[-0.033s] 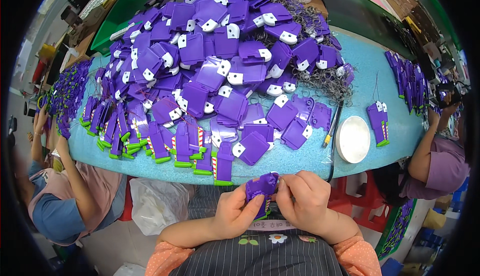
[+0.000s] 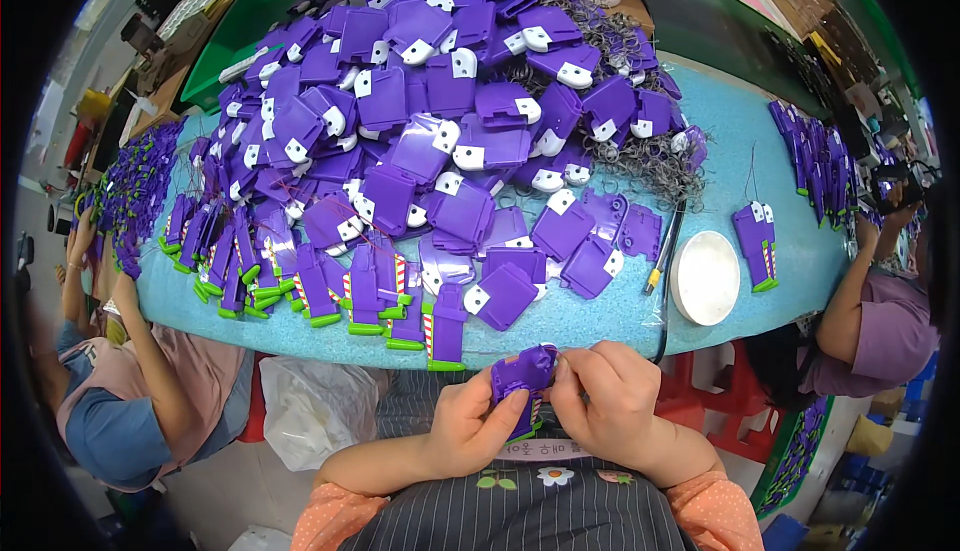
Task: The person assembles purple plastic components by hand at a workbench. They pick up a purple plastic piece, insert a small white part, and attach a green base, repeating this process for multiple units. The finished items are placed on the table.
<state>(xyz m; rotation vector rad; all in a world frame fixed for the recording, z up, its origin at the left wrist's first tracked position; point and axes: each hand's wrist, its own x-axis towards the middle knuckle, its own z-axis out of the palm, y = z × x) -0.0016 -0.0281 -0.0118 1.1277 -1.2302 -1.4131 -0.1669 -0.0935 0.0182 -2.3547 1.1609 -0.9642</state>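
Observation:
Both my hands hold one small purple plastic piece (image 2: 524, 373) just below the table's near edge, over my striped apron. My left hand (image 2: 468, 429) grips its lower left side. My right hand (image 2: 612, 403) pinches its right edge with the fingertips. A green bit shows under the piece. Straight ahead on the turquoise table (image 2: 790, 166) lies a big heap of purple plastic pieces with white tabs (image 2: 440, 131). Along the near left edge runs a row of assembled purple pieces with green bases (image 2: 330, 301).
A white round dish (image 2: 705, 277) and a pen-like tool (image 2: 664, 247) lie at the right. Tangled metal chains (image 2: 640, 156) sit behind them. One person (image 2: 135, 381) works at the left, another (image 2: 880, 321) at the right. A white bag (image 2: 310, 409) hangs below the table.

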